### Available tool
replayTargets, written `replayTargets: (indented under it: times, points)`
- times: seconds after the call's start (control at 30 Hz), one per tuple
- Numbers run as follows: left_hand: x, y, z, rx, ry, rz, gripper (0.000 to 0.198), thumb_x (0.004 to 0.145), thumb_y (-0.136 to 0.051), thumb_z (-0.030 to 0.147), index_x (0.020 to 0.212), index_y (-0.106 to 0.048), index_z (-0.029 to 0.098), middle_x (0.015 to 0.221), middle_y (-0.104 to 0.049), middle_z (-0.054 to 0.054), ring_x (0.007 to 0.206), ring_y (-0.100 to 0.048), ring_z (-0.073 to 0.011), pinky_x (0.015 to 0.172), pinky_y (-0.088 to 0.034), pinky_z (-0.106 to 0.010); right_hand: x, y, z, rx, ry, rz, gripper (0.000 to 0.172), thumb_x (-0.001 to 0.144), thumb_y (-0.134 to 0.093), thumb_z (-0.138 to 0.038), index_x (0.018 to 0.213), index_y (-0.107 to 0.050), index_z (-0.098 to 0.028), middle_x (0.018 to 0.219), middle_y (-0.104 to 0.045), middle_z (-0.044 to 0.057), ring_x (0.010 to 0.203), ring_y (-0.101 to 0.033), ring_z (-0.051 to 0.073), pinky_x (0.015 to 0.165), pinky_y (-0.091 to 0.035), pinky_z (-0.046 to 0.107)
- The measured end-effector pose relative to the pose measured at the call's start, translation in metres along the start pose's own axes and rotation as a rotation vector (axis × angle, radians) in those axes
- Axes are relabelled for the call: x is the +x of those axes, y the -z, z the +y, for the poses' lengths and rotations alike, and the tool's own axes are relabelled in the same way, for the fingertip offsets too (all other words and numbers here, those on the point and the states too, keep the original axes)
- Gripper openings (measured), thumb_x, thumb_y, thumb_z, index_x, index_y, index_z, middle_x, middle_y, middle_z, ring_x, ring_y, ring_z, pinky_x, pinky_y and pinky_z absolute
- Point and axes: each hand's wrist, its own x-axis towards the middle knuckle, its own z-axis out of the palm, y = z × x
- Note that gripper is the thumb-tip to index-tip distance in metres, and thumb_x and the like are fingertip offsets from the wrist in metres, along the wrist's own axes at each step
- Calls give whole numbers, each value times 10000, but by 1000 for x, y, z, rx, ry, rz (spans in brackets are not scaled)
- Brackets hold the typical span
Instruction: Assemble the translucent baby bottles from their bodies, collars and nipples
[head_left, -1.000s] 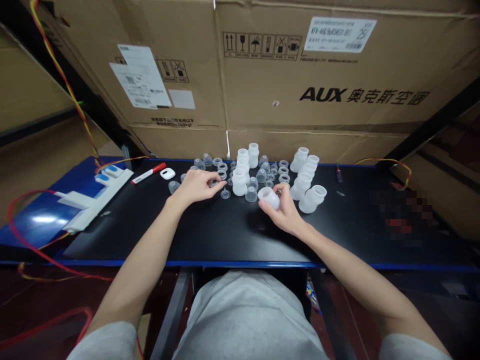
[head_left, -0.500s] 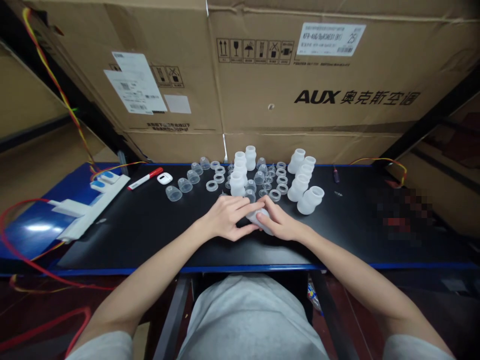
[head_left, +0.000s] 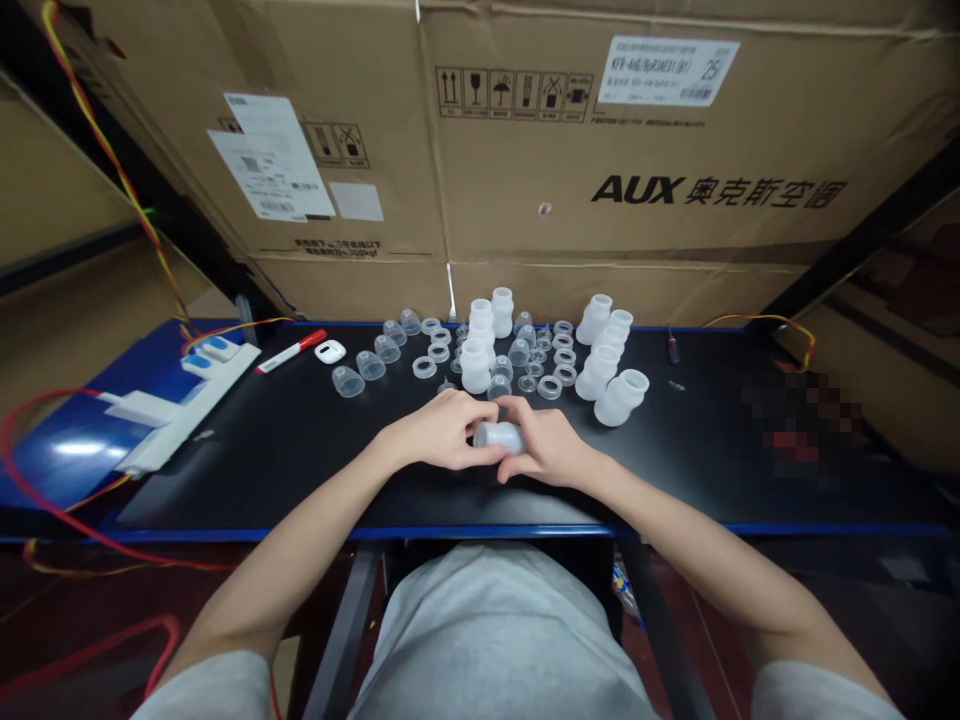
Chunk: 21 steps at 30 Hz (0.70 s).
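Note:
A translucent white bottle (head_left: 501, 437) lies on its side between my two hands, close to the table's front edge. My left hand (head_left: 450, 430) grips its left end, where the rim shows. Fingers of my right hand (head_left: 551, 442) are wrapped round its right end. Just beyond my hands stand white bottles (head_left: 475, 366), clear domed caps (head_left: 499, 378) and white rings (head_left: 550, 387). A second row of white bottles (head_left: 621, 397) stands to the right of the rings.
Clear domed caps (head_left: 348, 381) form a slanted row at the left. Farther left are a red-and-white marker (head_left: 291, 352), a small white device (head_left: 330, 351) and a power strip (head_left: 191, 410). A small screwdriver (head_left: 673, 348) lies at the right, before the cardboard box (head_left: 525, 220).
The held bottle has turned from tilted to nearly level, with its rim end now at the left. My left hand has shifted slightly left, and both hands have changed their hold.

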Motion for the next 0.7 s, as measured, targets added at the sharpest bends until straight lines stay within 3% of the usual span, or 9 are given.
replayTargets:
  times: [0.1,0.2,0.27,0.37,0.43,0.53,0.63,0.7]
  points:
    - [4,1,-1,-104,91,-89,477,958,-707,588,730,-579,189,604,-560,29,514,-452,-102,542,-307,-268,1,-5,2,-136,61,87,1251,698,-710,-1019,1571,-464,-158,1021,-812,129,867,-805,351,782,-580,393]
    - [6,1,-4,-277,119,-177,517,988,-665,624,744,-633,169,623,-605,3,525,-500,-111,515,-328,-250,2,-5,-1,-296,149,167,1170,739,-757,-968,1548,-544,-149,1020,-810,141,846,-781,321,807,-585,406]
    - [5,2,-8,-454,138,-281,566,993,-652,666,732,-658,164,567,-591,-2,483,-509,-118,485,-347,-246,1,2,-1,-412,222,217,898,903,-760,-827,1508,-610,-181,1027,-807,127,842,-752,285,811,-566,401]
    - [1,8,-18,-770,206,-505,609,957,-680,718,696,-683,167,471,-547,-13,396,-514,-140,418,-368,-256,-1,24,6,-560,295,399,354,1117,-671,-407,1441,-656,-267,1073,-796,87,907,-721,249,846,-529,400]
    - [-3,14,-25,-909,220,-573,559,887,-777,697,738,-726,161,504,-593,-28,415,-576,-158,419,-425,-253,-2,42,14,-576,250,622,296,1093,-690,-310,1383,-641,-280,1078,-771,81,956,-711,263,872,-526,424]
    - [-8,29,-35,-976,202,-481,470,748,-949,571,903,-777,163,675,-726,-53,553,-699,-183,507,-556,-251,-4,58,19,-358,164,815,438,1006,-773,-447,1340,-544,-280,1104,-700,91,993,-692,298,890,-558,479]
    - [-16,49,-47,-950,186,-263,512,675,-1023,423,1036,-759,174,865,-811,-98,723,-776,-220,575,-613,-253,-3,55,12,-17,184,734,517,999,-700,-536,1371,-448,-280,1190,-619,110,1064,-662,313,944,-579,537]
    - [-23,62,-56,-897,189,-59,527,666,-1032,383,1055,-740,181,980,-832,-129,835,-801,-249,611,-634,-265,-2,47,6,86,163,624,482,1014,-668,-546,1361,-474,-274,1243,-583,123,1158,-629,326,1021,-561,568]
